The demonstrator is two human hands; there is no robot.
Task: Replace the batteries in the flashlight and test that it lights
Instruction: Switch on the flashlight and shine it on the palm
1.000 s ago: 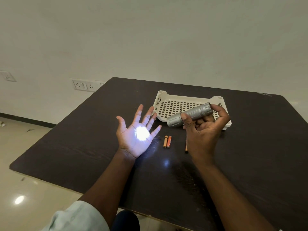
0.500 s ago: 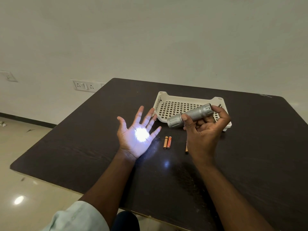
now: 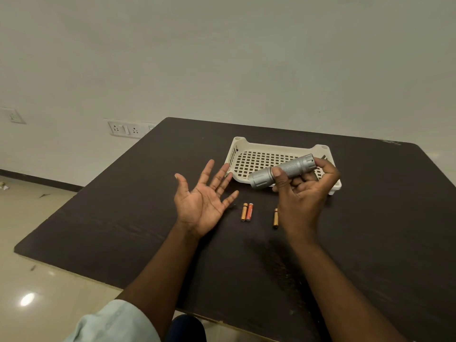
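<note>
My right hand (image 3: 302,193) grips a silver flashlight (image 3: 283,170) above the table, its head aimed left and down, my fingertip on the tail end. No light falls on my left hand (image 3: 203,197), which is held palm up with fingers spread, just left of the flashlight head. Two orange batteries (image 3: 247,211) lie side by side on the dark table (image 3: 123,218) between my hands. A third battery (image 3: 275,217) lies partly behind my right hand.
A cream perforated plastic tray (image 3: 256,159) stands on the table behind the flashlight. The table's left edge drops to a tiled floor. Wall sockets (image 3: 124,129) sit on the white wall at the left.
The bright spot of light on my left palm has gone out. Both hands and the flashlight stay almost where they were.
</note>
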